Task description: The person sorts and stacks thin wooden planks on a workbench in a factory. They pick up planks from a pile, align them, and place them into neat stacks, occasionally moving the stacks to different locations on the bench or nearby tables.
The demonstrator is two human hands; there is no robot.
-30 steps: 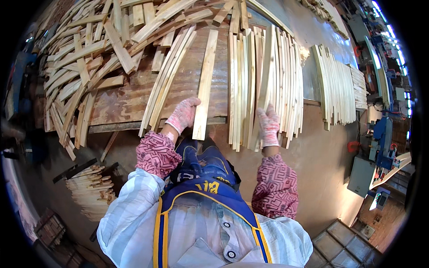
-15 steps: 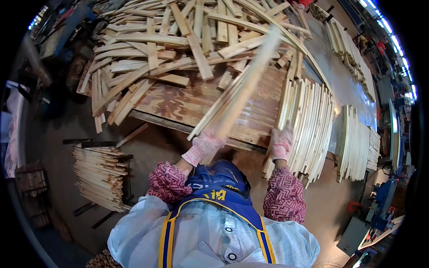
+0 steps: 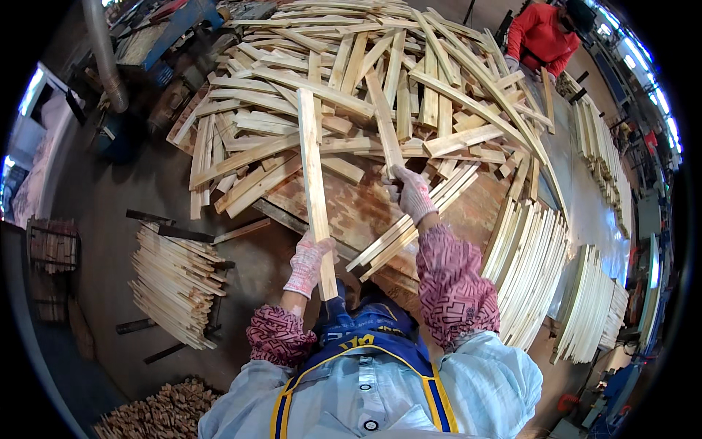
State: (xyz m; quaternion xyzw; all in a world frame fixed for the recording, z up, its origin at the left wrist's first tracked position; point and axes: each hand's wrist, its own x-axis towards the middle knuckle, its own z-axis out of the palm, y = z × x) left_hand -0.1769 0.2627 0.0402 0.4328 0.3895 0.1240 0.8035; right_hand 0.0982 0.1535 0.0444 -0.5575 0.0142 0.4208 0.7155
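Note:
My left hand (image 3: 310,262), in a pinkish-white knit glove, is closed around the lower part of a long pale wooden slat (image 3: 312,175). The slat stands out away from me, its far end over the big heap. Further out and to the right, my right hand (image 3: 414,196), gloved alike, has its fingers closed at the near end of another wooden slat (image 3: 383,121) that lies on the heap of slats (image 3: 292,80). Beside that hand, a few slats (image 3: 417,219) lie side by side, slanting across the brown wooden board (image 3: 472,205) under the heap.
Neat rows of slats (image 3: 530,271) lie to the right, with another bundle (image 3: 589,304) beyond. At left, a stack (image 3: 175,285) rests on dark bars. A bundle of sticks (image 3: 157,413) sits lower left. A person in red (image 3: 545,40) stands across the table at far right.
My left hand has swung its slat leftward and more upright. My right hand has left the row on the right and reached a slat on the heap. The view has shifted, showing the person in red.

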